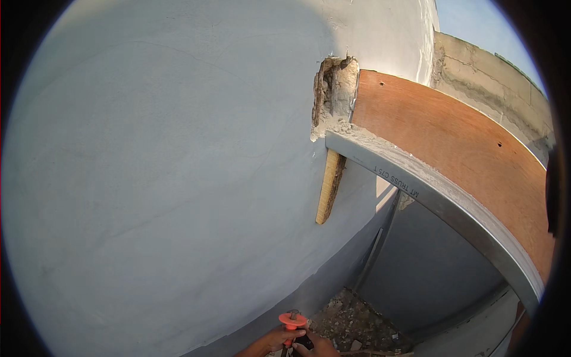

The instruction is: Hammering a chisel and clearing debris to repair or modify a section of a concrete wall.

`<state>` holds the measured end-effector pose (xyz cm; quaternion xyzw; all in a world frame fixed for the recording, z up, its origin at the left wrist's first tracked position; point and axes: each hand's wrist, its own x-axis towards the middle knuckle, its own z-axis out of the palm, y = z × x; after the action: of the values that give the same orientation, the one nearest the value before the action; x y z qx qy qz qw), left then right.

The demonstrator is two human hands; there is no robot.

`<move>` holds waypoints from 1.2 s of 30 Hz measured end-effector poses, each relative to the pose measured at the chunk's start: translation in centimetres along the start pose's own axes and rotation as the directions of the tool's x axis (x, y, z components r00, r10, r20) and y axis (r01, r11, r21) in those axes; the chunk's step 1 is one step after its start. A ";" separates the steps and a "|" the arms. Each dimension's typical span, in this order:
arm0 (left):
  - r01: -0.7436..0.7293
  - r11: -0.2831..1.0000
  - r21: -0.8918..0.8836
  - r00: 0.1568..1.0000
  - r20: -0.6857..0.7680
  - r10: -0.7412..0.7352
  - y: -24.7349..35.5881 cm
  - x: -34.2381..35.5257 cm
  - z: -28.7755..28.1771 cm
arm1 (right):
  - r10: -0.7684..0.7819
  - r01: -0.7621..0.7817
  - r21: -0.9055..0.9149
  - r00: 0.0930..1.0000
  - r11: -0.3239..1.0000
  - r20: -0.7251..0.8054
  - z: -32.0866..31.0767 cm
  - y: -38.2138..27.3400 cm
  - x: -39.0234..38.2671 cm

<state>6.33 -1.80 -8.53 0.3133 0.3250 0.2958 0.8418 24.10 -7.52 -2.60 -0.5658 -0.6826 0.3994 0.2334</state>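
Note:
At the bottom centre, my left hand (270, 342) is closed on a chisel with an orange-red guard (292, 320), its metal top pointing up. My right hand (316, 346) is closed at the chisel too, beside a dark object that is mostly hidden. Above them, a chipped hole (336, 92) in the grey plastered wall (148, 178) exposes rough masonry. A metal channel (428, 193) runs from just below the hole to the lower right, with pale dust on it. A tapered wooden piece (327, 190) stands under the channel's end against the wall.
An orange-brown wooden board (446, 134) runs beside the channel. A concrete block wall (488, 77) is at the upper right. Below, rubble (357, 321) lies at the wall's foot near a dark grey panel (440, 262) and an upright metal member (380, 238).

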 end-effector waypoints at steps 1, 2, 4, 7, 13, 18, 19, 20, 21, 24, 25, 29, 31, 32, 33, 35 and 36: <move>-0.017 0.998 0.063 1.000 0.012 0.017 0.5 -0.1 0.2 | 0.008 -0.008 -0.003 1.000 1.000 -0.001 -0.4 -0.3 -0.2; -0.023 0.999 0.043 0.999 0.028 0.022 1.0 -0.1 0.6 | -0.032 0.032 -0.011 0.999 0.999 -0.038 -0.9 -0.3 -0.2; -0.024 0.969 0.244 0.998 -0.052 0.038 1.9 -0.2 1.3 | 0.148 -0.143 0.156 0.989 0.977 -0.016 -1.5 -0.2 -0.3; -0.214 0.789 0.576 0.955 -0.047 0.293 2.2 -0.3 3.2 | 0.108 -0.104 0.240 0.994 0.965 -0.001 -1.0 0.4 -0.3; -0.335 0.690 0.642 0.919 0.063 0.388 3.2 -0.6 5.2 | 0.044 0.152 0.596 0.953 0.788 -0.300 1.7 1.0 -0.2; -0.247 0.690 0.680 0.962 0.088 0.258 8.1 -2.0 6.1 | 0.450 -0.196 0.702 0.871 0.685 -0.196 0.0 2.1 -2.1; -0.314 0.682 0.660 0.932 0.076 0.355 9.7 -2.4 6.7 | 0.539 -0.286 0.717 0.829 0.635 -0.147 -0.4 2.4 -2.6; -0.323 0.648 0.690 0.919 0.064 0.390 11.5 -3.1 7.3 | 0.493 -0.203 0.762 0.853 0.615 -0.171 -0.9 2.6 -3.2; -0.391 0.626 0.675 0.893 0.111 0.437 13.3 -3.8 8.2 | 0.483 -0.192 0.766 0.858 0.614 -0.173 -1.2 2.7 -3.7; -0.482 0.624 0.614 0.849 0.151 0.507 18.5 -6.2 11.7 | 0.309 0.017 0.689 0.885 0.725 -0.347 -2.2 2.8 -4.9; -0.574 0.521 0.632 0.782 0.234 0.578 20.2 -7.0 12.9 | 0.310 0.024 0.699 0.885 0.715 -0.348 -2.5 2.6 -5.3; -0.785 0.029 0.619 0.431 0.512 0.743 25.7 -11.0 17.3 | 0.298 0.027 0.655 0.876 0.755 -0.379 -3.7 1.4 -6.0; -0.843 0.014 0.538 0.368 0.557 0.745 27.6 -12.3 19.3 | 0.204 0.056 0.498 0.868 0.866 -0.453 -4.3 0.4 -6.0; -0.895 -0.135 0.425 0.203 0.659 0.724 28.4 -12.6 20.3 | 0.161 0.128 0.507 0.858 0.852 -0.487 -4.6 0.0 -5.8; -0.912 -0.269 0.311 0.048 0.731 0.681 29.1 -12.7 21.1 | 0.162 0.132 0.512 0.857 0.849 -0.490 -4.8 -0.5 -5.5; -0.840 -0.459 0.288 -0.047 0.805 0.591 30.5 -12.4 22.5 | 0.019 0.322 0.577 0.863 0.751 -0.505 -5.3 -1.3 -4.9; -0.738 -0.623 0.257 -0.114 0.863 0.491 31.2 -12.1 23.0 | 0.014 0.331 0.578 0.860 0.745 -0.510 -5.7 -1.7 -4.5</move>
<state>6.59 1.58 31.96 0.8419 -0.0422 0.5379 0.0096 28.63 -10.32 2.58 -0.4681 -0.4682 0.4339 0.6111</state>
